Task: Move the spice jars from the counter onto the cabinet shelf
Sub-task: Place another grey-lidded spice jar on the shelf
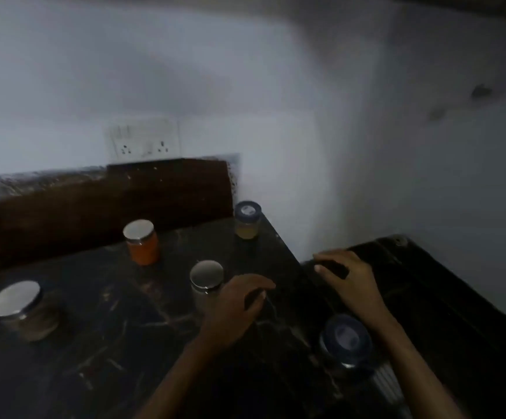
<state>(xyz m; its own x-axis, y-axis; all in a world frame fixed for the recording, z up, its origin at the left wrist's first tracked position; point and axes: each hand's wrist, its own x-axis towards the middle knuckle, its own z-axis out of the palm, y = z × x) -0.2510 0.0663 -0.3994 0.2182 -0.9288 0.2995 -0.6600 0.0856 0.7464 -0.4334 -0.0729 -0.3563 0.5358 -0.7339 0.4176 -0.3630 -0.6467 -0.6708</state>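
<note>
Standing by the dim counter [103, 352], I see five spice jars spread apart on the dark stone, none of them lifted yet. At the lower left sits the brown-filled jar [26, 313] under a wide silver lid. Up and to the right of it, close to the dark backsplash [64, 213], stands the orange jar [142, 243]. Above that, a wall socket [142, 140] shows faintly on the pale wall.

Near the middle is the pale jar [206, 285], upright with its lid on. The left hand [239, 300] hangs just beside its right flank with the fingers loosely curled downward. It has hold of nothing that I can make out, and it looks poised to close on this jar as the nearest one.

At the back corner of the counter stands the small blue-lidded jar [247, 220]. Toward the lower right is the near blue-lidded jar [347, 343], right by the counter's edge and close under the right forearm.

The right hand [345, 273] lies with bent, spread fingers over the edge of a black surface [442, 297], probably as a brace. Through the blur I cannot tell whether it grips anything. No cabinet shelf is in view, so my guess is that the whole job remains to be done.
</note>
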